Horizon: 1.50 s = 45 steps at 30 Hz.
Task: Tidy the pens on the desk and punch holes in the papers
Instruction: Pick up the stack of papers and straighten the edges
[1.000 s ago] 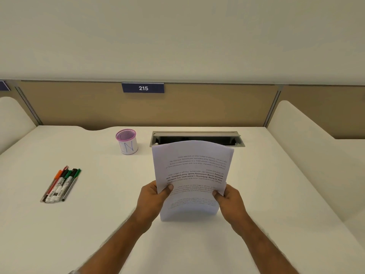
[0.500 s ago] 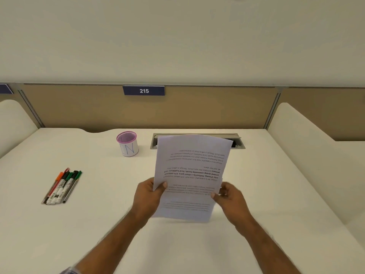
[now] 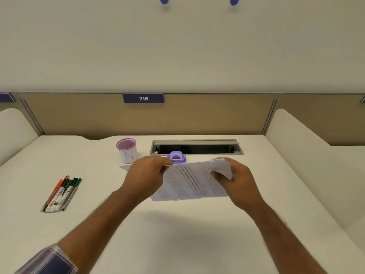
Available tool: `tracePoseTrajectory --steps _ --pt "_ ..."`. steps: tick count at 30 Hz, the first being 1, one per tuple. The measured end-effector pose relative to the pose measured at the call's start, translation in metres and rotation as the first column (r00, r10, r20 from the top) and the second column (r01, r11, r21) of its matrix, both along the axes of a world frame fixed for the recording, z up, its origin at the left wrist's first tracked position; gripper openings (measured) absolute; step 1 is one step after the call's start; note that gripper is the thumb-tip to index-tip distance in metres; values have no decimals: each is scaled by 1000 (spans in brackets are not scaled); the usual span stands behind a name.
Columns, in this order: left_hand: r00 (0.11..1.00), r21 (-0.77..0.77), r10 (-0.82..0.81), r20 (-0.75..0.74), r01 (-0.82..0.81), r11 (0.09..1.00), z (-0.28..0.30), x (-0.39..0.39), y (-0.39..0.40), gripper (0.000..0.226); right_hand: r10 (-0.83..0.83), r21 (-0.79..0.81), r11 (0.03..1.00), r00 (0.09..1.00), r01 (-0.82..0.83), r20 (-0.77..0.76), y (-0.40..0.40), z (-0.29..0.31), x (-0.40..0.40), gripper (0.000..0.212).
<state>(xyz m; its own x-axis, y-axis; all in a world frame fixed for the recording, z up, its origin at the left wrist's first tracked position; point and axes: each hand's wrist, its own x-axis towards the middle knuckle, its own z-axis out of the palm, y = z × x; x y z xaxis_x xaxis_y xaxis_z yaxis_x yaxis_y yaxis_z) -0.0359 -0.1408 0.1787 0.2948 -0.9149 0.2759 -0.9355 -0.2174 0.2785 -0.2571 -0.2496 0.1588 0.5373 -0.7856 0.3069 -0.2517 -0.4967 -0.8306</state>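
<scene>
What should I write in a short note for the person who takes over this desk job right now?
Left hand: grips the left edge of the papers.
Right hand: grips their right edge; the stack is held above the desk.
Hole punch: on the desk just behind the papers, in front of the cable slot.
Pens: in a loose bundle on the desk at left; the pen cup looks empty.
Done: nothing that shows.
Left: punch the papers, put the pens in the cup.

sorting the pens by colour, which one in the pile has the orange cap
The orange-capped pen near the left edge of the pen pile; the caps to its right are black and green, with a thin red one beside it.
</scene>
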Motion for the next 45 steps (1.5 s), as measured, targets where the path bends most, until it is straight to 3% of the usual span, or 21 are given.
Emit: tracePoseTrajectory --steps 3,7,11,12,15,16,17,21,23,26,30,33,40,45 --pt "1000 -109 12 -29 -15 994 2 -2 2 28 -12 50 999 999 9 42 1 -7 -2 21" --pt "993 -380 73 -91 -102 919 -8 15 12 71 -132 247 965 978 89 163 -5 -17 -11 8" --pt "904 -386 84 -420 -261 885 -25 34 23 89 -190 394 914 961 99 199 -14 -20 -23 12" --pt "829 -355 29 -559 -270 895 -28 39 24 89 -191 426 901 958 84 215 -15 -20 -25 14" --pt "399 -264 -186 -898 -150 953 -32 55 27 87 -159 481 876 957 23 244 -16 -19 -29 16" --pt "319 -234 -198 -927 -75 969 -32 58 28 83 -142 484 875 961 10 238 -16 -19 -30 16" --pt "295 -207 -192 -936 -20 978 -33 59 29 80 -127 484 875 965 -1 231 -16 -20 -30 17" --pt "274 -186 -164 -948 -56 981 -44 55 29 72 -107 473 881 971 -8 214 -16 -22 -29 16" --pt "313 -219 -175 -934 -111 969 -51 53 28 69 -121 465 885 967 3 224 -15 -25 -30 14" --pt "335 -247 -185 -924 -154 957 -59 47 29 42 -130 436 900 965 19 227 -12 -32 -31 12" --pt "316 -224 -163 -934 -168 960 -77 41 32 43 -146 440 896 974 56 174 -11 -51 -38 13" --pt "289 -160 -106 -952 -172 972 -90 37 33 24 -150 482 874 978 61 147 -13 -67 -44 17" --pt "354 -183 -85 -931 -251 951 -98 24 24 10 -218 468 876 962 120 162 -14 -73 -42 12" --pt "359 -283 -178 -916 -264 922 -84 24 25 16 -231 424 899 940 109 249 -15 -63 -42 14"
